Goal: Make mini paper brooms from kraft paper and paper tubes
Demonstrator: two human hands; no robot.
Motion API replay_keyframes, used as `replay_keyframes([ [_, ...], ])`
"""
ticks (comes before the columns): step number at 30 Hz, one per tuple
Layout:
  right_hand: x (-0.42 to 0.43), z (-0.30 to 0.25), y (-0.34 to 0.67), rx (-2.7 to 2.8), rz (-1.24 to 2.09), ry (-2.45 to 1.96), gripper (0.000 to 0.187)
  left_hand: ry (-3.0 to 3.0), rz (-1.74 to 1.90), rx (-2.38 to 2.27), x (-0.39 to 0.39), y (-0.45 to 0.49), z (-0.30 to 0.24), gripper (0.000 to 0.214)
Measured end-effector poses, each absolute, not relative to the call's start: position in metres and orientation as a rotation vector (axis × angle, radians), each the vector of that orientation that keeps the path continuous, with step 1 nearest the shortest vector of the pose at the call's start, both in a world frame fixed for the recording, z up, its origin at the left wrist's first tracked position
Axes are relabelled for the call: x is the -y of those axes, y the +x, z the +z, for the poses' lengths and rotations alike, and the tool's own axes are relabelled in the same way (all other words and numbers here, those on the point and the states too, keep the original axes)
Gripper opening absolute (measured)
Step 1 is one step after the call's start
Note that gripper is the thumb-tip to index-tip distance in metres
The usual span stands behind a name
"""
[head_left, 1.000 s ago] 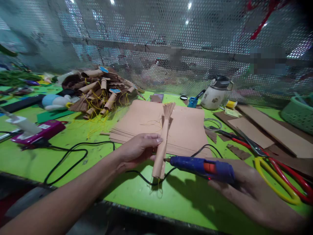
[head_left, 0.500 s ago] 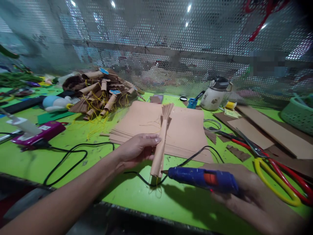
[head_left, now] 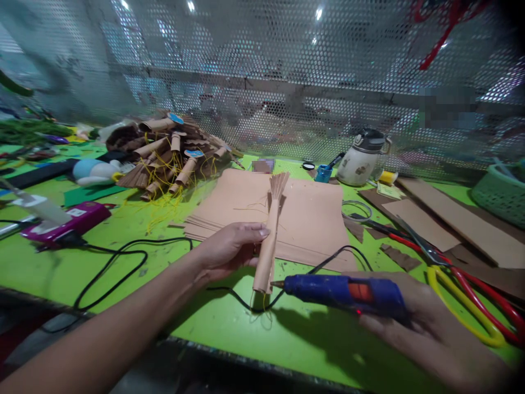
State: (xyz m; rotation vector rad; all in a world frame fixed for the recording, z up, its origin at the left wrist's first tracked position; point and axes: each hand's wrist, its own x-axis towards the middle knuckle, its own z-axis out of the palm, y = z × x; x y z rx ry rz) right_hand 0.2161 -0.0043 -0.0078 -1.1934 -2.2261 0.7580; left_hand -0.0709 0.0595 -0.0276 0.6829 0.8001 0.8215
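Observation:
My left hand [head_left: 229,249] grips a rolled tan paper tube [head_left: 266,249] with a fringed top, held upright above the green table [head_left: 123,235]. My right hand [head_left: 430,334] is wrapped round a blue hot glue gun [head_left: 344,291] with a red trigger. Its nozzle points left and sits just beside the tube's lower end. The gun's black cord [head_left: 320,265] loops behind the tube. A stack of tan paper sheets [head_left: 311,219] lies flat behind the tube.
A pile of finished paper rolls with yellow threads [head_left: 172,153] sits at the back left. A pink tool [head_left: 69,221] with a black cable lies at left. Red and yellow scissors [head_left: 463,279], cardboard strips [head_left: 455,219], a white kettle [head_left: 363,156] and a green basket [head_left: 498,191] stand at right.
The glue gun's nozzle has dropped from the tube's middle to its lower end and drawn slightly right. My left hand has kept the tube almost still.

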Motion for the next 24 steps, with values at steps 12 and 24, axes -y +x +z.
replay_keyframes([
  [12,0.004,-0.004,0.213,2.237,0.798,-1.149,0.024,0.71,0.829,-0.812,-0.063,-0.072,-0.031,0.003],
  [24,-0.032,-0.009,0.219,2.015,0.751,-1.293,0.043,0.853,0.82,-0.865,-0.061,-0.074,-0.032,0.015],
])
